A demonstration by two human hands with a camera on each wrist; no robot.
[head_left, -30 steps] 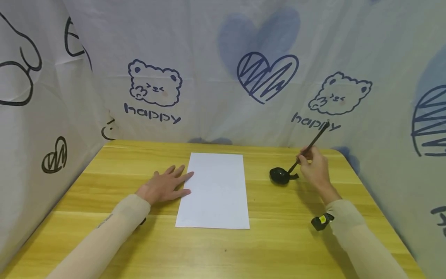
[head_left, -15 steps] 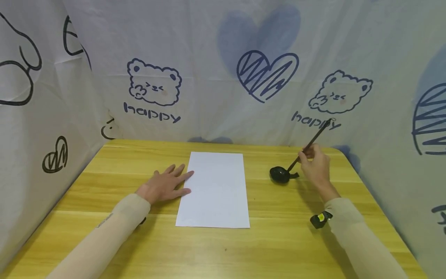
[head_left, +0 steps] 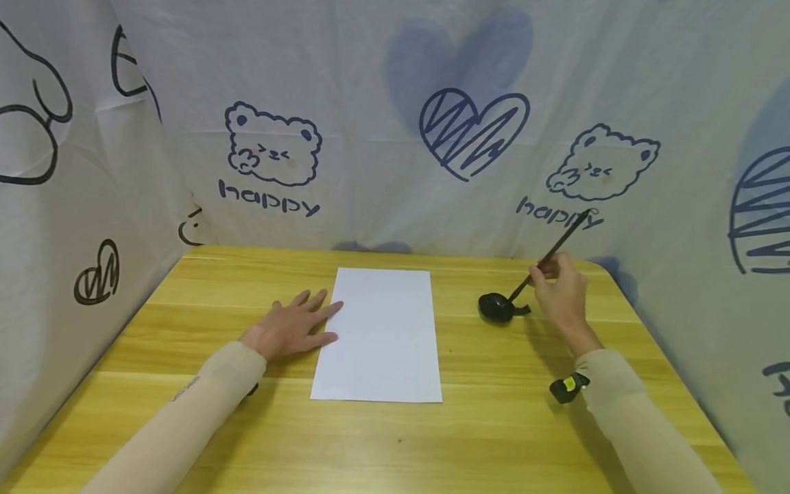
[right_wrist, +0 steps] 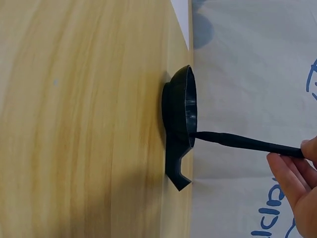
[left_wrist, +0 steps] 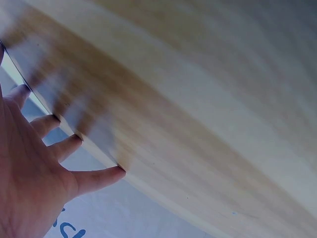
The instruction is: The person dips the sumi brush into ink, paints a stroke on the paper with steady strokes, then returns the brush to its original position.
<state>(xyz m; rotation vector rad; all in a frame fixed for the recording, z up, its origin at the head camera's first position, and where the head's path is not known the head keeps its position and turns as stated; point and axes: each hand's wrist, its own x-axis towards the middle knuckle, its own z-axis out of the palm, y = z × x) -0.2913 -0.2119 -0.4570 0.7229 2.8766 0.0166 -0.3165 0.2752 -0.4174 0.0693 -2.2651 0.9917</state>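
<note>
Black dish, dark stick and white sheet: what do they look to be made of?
Black dish: perhaps plastic or glazed ceramic; smooth, with faint highlights inside.
Dark stick: possibly painted wood or plastic; evenly dark, no grain visible.
White sheet: most likely paper, matte; thin, flat and crisp-edged.

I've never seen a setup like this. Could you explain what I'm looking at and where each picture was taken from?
There's no machine: a person works with a bare left hand and right hand. The wide picture is taken from the head, the other two from the wrists. On the wooden table lie a white sheet of paper and a small black dish. The left hand is spread at the paper's left edge. The right hand holds a dark stick, perhaps a brush, its lower end at the dish's opening.
</note>
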